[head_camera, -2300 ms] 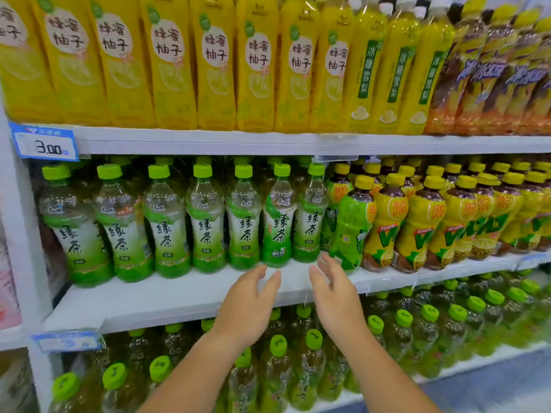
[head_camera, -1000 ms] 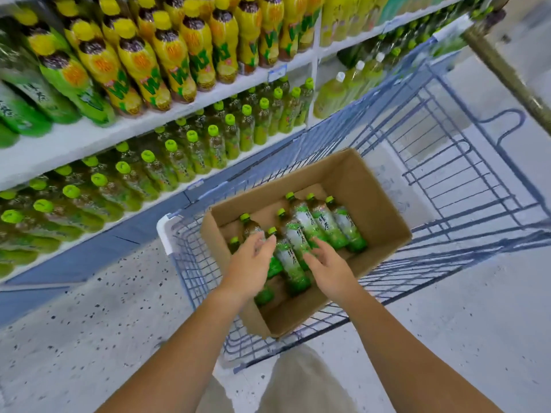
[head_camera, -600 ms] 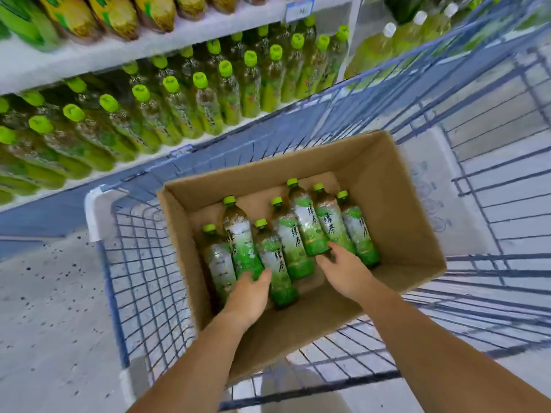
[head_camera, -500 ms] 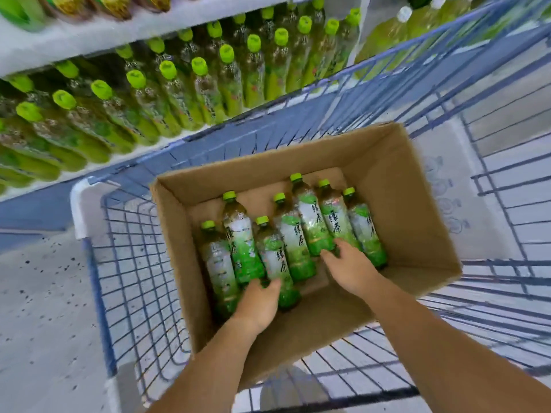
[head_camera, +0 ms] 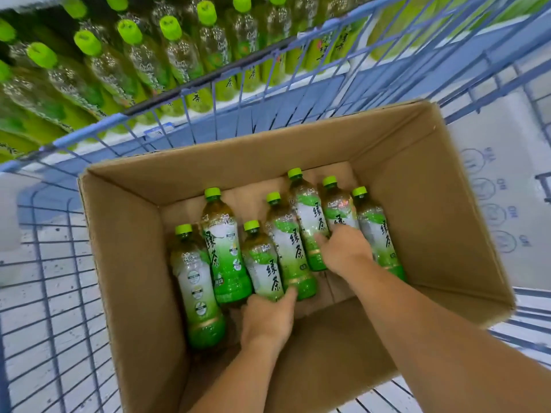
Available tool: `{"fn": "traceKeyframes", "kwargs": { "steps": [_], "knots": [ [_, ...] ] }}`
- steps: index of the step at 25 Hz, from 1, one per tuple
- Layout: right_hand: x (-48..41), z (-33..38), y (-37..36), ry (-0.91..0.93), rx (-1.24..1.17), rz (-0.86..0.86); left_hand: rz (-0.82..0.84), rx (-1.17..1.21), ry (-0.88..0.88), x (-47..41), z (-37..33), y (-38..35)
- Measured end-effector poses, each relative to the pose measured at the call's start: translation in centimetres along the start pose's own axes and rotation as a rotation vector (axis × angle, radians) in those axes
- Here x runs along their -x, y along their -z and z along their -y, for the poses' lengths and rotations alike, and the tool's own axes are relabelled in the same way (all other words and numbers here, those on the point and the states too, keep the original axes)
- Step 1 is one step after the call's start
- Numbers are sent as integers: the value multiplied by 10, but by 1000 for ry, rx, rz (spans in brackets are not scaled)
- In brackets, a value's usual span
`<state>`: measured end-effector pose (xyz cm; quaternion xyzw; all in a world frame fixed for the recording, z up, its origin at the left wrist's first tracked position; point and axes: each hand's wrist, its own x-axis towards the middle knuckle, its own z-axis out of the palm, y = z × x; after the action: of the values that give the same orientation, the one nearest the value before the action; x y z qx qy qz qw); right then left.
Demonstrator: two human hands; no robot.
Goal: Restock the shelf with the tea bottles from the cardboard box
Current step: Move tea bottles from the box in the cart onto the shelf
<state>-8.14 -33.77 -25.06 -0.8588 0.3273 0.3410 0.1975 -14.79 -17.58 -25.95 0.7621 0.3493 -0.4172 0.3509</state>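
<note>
Deep in the cardboard box (head_camera: 417,162), two tea bottles (head_camera: 262,260) were seized.
For lifting, left hand (head_camera: 268,320) gripped one's base, right hand (head_camera: 347,251) another's middle.

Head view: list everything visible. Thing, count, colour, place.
tea bottles: seven, green caps and labels, lying in the box
cardboard box: one, brown, open, in the cart
cart: one, blue wire, holds the box
shelf bottles: many, green caps, shelf beyond the cart
printed sheet: one, pale, cart bottom right of the box
left hand: grips one bottle's base, near side
right hand: grips a bottle in the right-hand group
</note>
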Motion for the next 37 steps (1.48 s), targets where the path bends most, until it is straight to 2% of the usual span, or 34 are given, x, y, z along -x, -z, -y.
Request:
{"fn": "traceKeyframes", "kwargs": {
  "steps": [3, 6, 11, 13, 17, 21, 23, 31, 37],
  "knots": [
    [-11, 2, 2, 3, 1, 56, 11, 65, 85, -6, -2, 0],
    [-15, 4, -6, -22, -46, 75, 27, 74, 47, -7, 4, 4],
    [-3, 8, -20, -5, -190, -2, 84, 49, -6, -9, 16, 19],
    [0, 5, -21, -2, -257, 38, 113, 70, 4, -6, 17, 27],
    [3, 5, -17, -73, -345, 188, 296, 225, 80, 8, 8, 49],
    [17, 6, -27, -128, -640, 339, 250, 220, -64, 20, 10, 71],
    [31, 5, -32, -118, -751, 345, 238, 182, -130, 24, 12, 83],
    [113, 38, 2, 130, -761, 207, 98, 253, -364, 61, 3, 140],
    [198, 98, 31, 231, -762, 40, 47, 222, -604, 93, -8, 219]
  ]
}}
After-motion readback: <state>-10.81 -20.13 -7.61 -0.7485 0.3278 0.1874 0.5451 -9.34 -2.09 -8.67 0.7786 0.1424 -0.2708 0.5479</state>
